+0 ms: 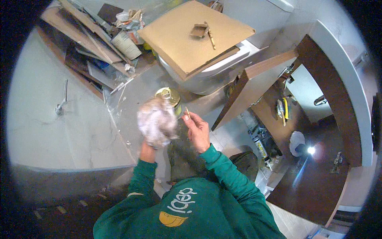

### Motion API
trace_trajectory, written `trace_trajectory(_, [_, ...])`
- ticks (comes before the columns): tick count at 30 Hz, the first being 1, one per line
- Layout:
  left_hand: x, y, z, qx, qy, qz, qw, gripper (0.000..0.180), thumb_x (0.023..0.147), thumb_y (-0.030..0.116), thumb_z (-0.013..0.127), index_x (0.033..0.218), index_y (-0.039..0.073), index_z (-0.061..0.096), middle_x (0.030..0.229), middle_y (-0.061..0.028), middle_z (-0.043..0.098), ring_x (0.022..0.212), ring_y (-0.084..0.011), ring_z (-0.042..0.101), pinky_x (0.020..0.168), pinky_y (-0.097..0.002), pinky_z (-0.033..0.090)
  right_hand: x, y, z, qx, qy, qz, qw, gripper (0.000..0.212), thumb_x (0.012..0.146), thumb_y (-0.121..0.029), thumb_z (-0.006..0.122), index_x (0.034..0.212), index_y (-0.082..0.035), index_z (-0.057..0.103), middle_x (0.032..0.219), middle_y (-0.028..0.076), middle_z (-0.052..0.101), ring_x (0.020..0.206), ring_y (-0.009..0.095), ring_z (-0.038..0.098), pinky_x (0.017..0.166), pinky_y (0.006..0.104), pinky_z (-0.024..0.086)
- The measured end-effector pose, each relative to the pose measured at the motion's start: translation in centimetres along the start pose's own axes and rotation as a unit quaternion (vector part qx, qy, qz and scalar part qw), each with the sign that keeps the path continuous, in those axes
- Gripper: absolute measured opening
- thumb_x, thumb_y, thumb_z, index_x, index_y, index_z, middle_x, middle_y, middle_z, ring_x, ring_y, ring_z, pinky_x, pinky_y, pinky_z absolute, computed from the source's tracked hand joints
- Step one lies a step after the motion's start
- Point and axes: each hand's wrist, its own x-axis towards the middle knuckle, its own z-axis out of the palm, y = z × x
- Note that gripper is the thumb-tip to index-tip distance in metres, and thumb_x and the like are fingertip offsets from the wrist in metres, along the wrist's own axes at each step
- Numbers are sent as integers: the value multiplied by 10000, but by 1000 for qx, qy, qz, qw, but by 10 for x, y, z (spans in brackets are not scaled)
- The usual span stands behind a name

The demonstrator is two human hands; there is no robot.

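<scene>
A crumpled white rag (157, 121) with brownish stains covers most of my left hand (148, 150). The cloth is smeared by motion, and the fingers under it are hidden, but it stays bunched in that hand. My right hand (197, 129) is closed in a pinch, thumb against fingers. From its fingertips a small thin gold-coloured stick (187, 110) points up; its exact kind is too small to make out. Just beyond the rag stands a metal can (170, 95) with a shiny gold lid, partly hidden by the cloth.
Cardboard (191, 51) covers the toilet ahead, with a drill bit (211, 38) on it. At right, an open brown cabinet (258, 77) holds a yellow-handled tool (286, 108) and a lit lamp (311, 150). A sealant cartridge (260, 149) lies nearby. Boards (85, 32) lean far left.
</scene>
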Motion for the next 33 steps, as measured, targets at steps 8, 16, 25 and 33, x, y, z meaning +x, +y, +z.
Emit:
trace_trajectory(8, [-44,32,76,177,-18,-85,980,77,841,-4,641,897,-16,693,766,-23,667,697,-87,577,625,-268,485,4,10,-16,-72,55,-55,994,417,765,-210,784,1106,-11,649,948,154,723,856,232,695,771,372,542])
trace_trajectory(16, [-27,99,90,356,-89,172,914,280,799,77,734,1070,12,704,1202,-128,622,1130,-246,594,964,-361,470,-12,-14,-14,-274,31,-131,952,375,793,-170,743,1129,-39,640,915,173,709,833,224,702,760,348,538])
trace_trajectory(25, [-33,92,103,282,-91,84,951,245,813,82,734,1046,6,739,1147,-132,676,1184,-248,577,956,-362,474,-26,-7,-10,-377,-17,-150,914,518,745,-149,714,1239,-135,557,970,198,692,835,422,667,728,505,544])
trace_trajectory(33, [12,171,32,71,145,235,958,241,957,57,558,1164,-12,660,999,-151,713,800,-205,666,783,-353,542,-29,17,-39,-477,-35,-95,873,526,753,-299,721,1237,-153,573,833,206,693,759,421,670,670,508,540])
